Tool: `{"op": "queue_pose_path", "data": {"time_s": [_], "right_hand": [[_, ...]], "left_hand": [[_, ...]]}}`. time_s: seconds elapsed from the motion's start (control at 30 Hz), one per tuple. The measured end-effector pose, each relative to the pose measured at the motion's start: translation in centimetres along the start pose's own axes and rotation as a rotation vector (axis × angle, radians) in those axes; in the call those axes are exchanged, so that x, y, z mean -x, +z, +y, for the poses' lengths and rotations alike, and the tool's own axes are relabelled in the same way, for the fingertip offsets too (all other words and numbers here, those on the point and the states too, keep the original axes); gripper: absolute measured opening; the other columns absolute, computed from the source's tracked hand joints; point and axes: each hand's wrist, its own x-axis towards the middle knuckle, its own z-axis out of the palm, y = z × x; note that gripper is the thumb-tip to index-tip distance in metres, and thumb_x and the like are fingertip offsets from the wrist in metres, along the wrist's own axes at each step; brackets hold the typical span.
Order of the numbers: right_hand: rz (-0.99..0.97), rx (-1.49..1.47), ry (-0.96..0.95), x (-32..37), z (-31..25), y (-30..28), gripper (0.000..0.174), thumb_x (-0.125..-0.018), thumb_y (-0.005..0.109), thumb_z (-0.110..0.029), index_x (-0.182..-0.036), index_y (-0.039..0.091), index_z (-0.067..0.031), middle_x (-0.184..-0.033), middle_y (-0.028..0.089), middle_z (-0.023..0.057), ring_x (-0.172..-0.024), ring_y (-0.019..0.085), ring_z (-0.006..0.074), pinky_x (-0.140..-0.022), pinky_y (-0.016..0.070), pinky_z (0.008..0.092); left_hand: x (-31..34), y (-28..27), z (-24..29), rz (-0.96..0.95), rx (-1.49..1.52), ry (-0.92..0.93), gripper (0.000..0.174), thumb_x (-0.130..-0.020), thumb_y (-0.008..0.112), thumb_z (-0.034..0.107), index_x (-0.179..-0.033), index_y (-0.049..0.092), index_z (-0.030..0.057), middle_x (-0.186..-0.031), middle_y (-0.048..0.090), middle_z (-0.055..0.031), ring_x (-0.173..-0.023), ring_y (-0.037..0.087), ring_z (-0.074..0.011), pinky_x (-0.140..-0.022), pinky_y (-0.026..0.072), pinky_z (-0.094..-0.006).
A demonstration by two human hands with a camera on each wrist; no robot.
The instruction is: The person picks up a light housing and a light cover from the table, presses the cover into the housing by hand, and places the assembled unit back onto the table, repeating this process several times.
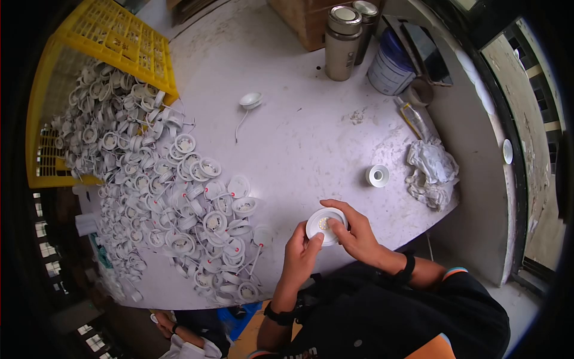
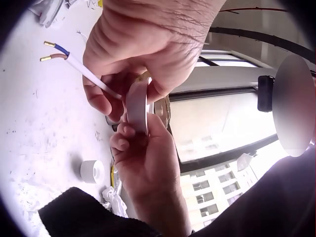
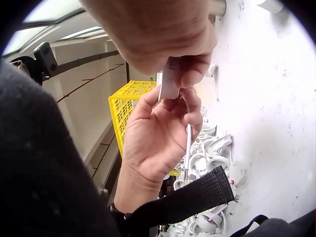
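A round white LED downlight [image 1: 313, 229] is held between both hands over the front of the table, its dotted LED board facing up. My left hand [image 1: 299, 253] grips its near left rim, thumb on top. From the other side my right hand [image 1: 357, 234] holds the rim too, its thumb reaching over the inner face beside the LEDs. In the left wrist view a white cable [image 2: 88, 75] leaves the back of the light and ends in a blue and a brown wire with metal tips. Close to the right hand stands a small white cup-shaped part [image 1: 377, 176].
Many white downlights [image 1: 179, 197] spill from a tipped yellow crate [image 1: 128, 45] across the left of the table. One lone downlight [image 1: 251, 100] lies farther back. Flasks [image 1: 342, 51], a blue-and-white tub [image 1: 388, 69] and crumpled plastic [image 1: 431, 173] line the right side. Another person's hand [image 1: 164, 323] shows lower left.
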Motion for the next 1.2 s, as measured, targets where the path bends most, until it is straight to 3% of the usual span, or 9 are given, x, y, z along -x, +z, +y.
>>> {"op": "queue_pose_path", "data": {"time_s": [0.2,0.43,0.63,0.8,0.9,0.93,1.0,1.17,1.2], "right_hand": [[-0.039,0.059,-0.019,-0.2,-0.2,-0.2,0.036,-0.085,0.047,-0.007,-0.121,0.047,-0.0052,-0.103,0.055,0.0144,-0.081,0.056,0.0202,-0.069,0.0447,0.0290],[-0.035,0.051,-0.024,-0.2,-0.5,-0.2,0.037,-0.085,0.047,-0.006,-0.122,0.047,-0.0064,-0.103,0.055,0.0142,-0.081,0.055,0.0200,-0.070,0.0441,0.0287],[-0.057,0.010,0.019,-0.2,-0.3,-0.1,0.035,-0.086,0.048,-0.009,-0.121,0.047,-0.0062,-0.102,0.055,0.0145,-0.080,0.055,0.0203,-0.069,0.0445,0.0292],[0.040,0.186,-0.182,-0.5,0.4,0.0,0.034,-0.084,0.051,-0.008,-0.118,0.050,-0.0053,-0.099,0.056,0.0129,-0.077,0.055,0.0198,-0.064,0.0443,0.0278],[0.036,0.141,-0.084,-0.5,0.1,-0.1,0.029,-0.083,0.053,-0.007,-0.112,0.054,-0.0037,-0.099,0.057,0.0090,-0.085,0.055,0.0136,-0.072,0.0449,0.0254],[0.035,0.143,-0.085,-0.5,0.3,0.0,0.029,-0.083,0.053,-0.007,-0.112,0.054,-0.0037,-0.099,0.057,0.0090,-0.085,0.055,0.0136,-0.072,0.0449,0.0254],[0.094,0.043,-0.170,-0.7,1.1,0.2,0.026,-0.083,0.051,-0.005,-0.109,0.055,-0.0026,-0.097,0.057,0.0107,-0.080,0.056,0.0169,-0.067,0.0449,0.0267],[0.110,-0.076,-0.036,-1.5,1.7,-0.2,0.025,-0.081,0.053,-0.006,-0.106,0.056,-0.0018,-0.099,0.058,0.0095,-0.089,0.056,0.0153,-0.077,0.0451,0.0267],[0.034,-0.092,0.065,-1.8,2.0,-0.7,0.037,-0.082,0.056,-0.010,-0.118,0.050,-0.0034,-0.103,0.056,0.0113,-0.093,0.055,0.0165,-0.080,0.0448,0.0278]], "left_hand": [[-0.4,0.4,0.0,0.117,-0.263,0.020,0.022,-0.088,0.047,0.013,-0.103,0.052,-0.0025,-0.088,0.060,-0.0096,-0.080,0.054,-0.0124,-0.072,0.0438,-0.0277],[-0.4,0.3,1.2,0.104,-0.193,0.003,0.025,-0.090,0.047,0.018,-0.103,0.052,-0.0027,-0.087,0.061,-0.0126,-0.078,0.057,-0.0160,-0.070,0.0448,-0.0290],[-0.5,0.4,0.9,0.164,-0.310,0.122,0.028,-0.091,0.046,0.022,-0.103,0.052,-0.0024,-0.084,0.062,-0.0143,-0.077,0.059,-0.0175,-0.068,0.0454,-0.0301],[-0.6,0.7,0.4,0.217,-0.555,0.108,0.025,-0.089,0.048,0.021,-0.101,0.052,0.0001,-0.084,0.061,-0.0199,-0.077,0.062,-0.0321,-0.067,0.0466,-0.0369],[-0.7,1.1,0.6,0.228,-0.570,0.127,0.023,-0.088,0.049,0.021,-0.100,0.052,0.0015,-0.085,0.061,-0.0213,-0.079,0.060,-0.0373,-0.067,0.0465,-0.0397],[-0.7,1.2,0.6,0.229,-0.568,0.127,0.023,-0.088,0.049,0.021,-0.100,0.052,0.0015,-0.085,0.061,-0.0213,-0.079,0.060,-0.0373,-0.067,0.0465,-0.0397],[-0.8,1.2,0.4,0.199,-0.523,0.145,0.024,-0.089,0.048,0.019,-0.101,0.053,-0.0016,-0.081,0.061,-0.0118,-0.074,0.058,-0.0157,-0.066,0.0454,-0.0292],[-1.5,0.3,0.0,0.044,-0.203,0.143,0.025,-0.091,0.049,0.018,-0.107,0.051,-0.0011,-0.087,0.055,-0.0045,-0.081,0.051,-0.0091,-0.071,0.0423,-0.0238],[-2.3,-0.1,-0.6,0.017,-0.264,0.190,0.026,-0.090,0.051,0.019,-0.107,0.050,-0.0015,-0.089,0.055,-0.0058,-0.081,0.050,-0.0093,-0.071,0.0424,-0.0237]]}}
